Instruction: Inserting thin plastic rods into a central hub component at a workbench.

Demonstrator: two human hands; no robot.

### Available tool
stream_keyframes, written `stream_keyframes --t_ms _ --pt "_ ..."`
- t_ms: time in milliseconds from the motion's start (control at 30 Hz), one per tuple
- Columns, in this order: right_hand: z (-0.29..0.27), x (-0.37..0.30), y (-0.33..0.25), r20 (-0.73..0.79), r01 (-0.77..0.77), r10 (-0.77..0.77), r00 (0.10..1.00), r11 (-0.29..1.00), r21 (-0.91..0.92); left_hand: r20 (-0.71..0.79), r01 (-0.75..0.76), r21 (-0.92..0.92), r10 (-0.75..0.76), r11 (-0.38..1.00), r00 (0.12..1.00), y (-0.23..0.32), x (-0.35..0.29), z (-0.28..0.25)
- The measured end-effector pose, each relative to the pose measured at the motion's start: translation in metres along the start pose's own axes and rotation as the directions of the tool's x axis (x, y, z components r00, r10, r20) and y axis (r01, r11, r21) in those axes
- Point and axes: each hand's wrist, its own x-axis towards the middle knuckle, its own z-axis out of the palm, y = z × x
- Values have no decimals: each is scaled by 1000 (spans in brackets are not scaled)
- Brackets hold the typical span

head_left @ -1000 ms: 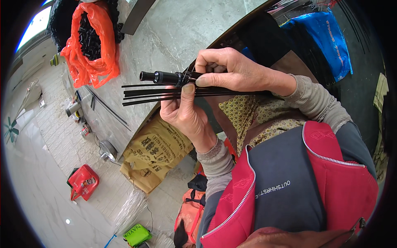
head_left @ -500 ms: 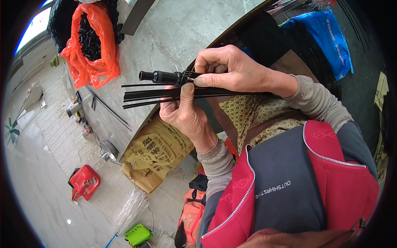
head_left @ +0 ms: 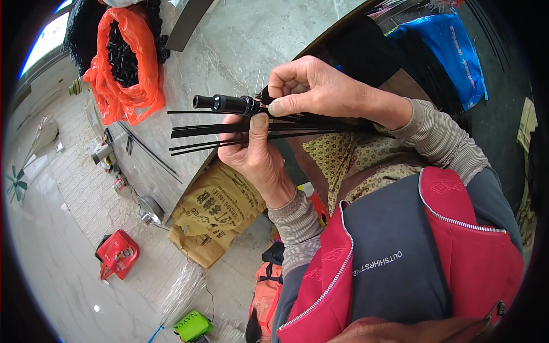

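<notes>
My left hand (head_left: 257, 157) is closed, palm up, around a spread bundle of thin black rods (head_left: 211, 131), which look like umbrella ribs. Its thumb presses against the collar end of a black stepped tube (head_left: 230, 104), like an umbrella runner, lying across the fingers. At that collar, my right hand (head_left: 326, 88) pinches thumb and forefinger together on something small, mostly hidden by the fingertips. Fine metal wire ends (head_left: 259, 80) stick up beside the collar. The rods run back under the right hand toward the patterned cloth on my lap.
A grey stone-look tabletop (head_left: 240, 40) lies beyond my hands. On it, an orange-red plastic bag (head_left: 150, 94) holds small black parts. A brown paper sack (head_left: 217, 208) lies below its edge. A blue bag (head_left: 457, 51) is at the far right; a red bag (head_left: 123, 260) sits on the floor.
Both hands have shifted very slightly. The rods in my left hand are fanned a little wider, and the wire ends by the collar show more clearly.
</notes>
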Motion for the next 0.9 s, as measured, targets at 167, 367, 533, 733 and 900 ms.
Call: stream_keyframes --t_ms 167,367,533,733,900 --pt "2 -3 8 -58 59 -60 996 998 -27 3 15 55 -15 998 1000 -1 1 2" --pt "4 -11 0 -60 159 -172 983 973 -168 -26 -39 152 44 988 999 3 -5 11" --pt "9 -15 0 -152 142 -174 973 970 -199 -14 -78 186 82 979 997 0 -8 11" --pt "5 -9 3 -130 55 -67 989 994 -94 24 -50 118 48 992 999 3 -3 13" --pt "1 -8 8 -131 94 -96 987 995 -23 -11 15 63 -15 998 1000 2 -1 18"
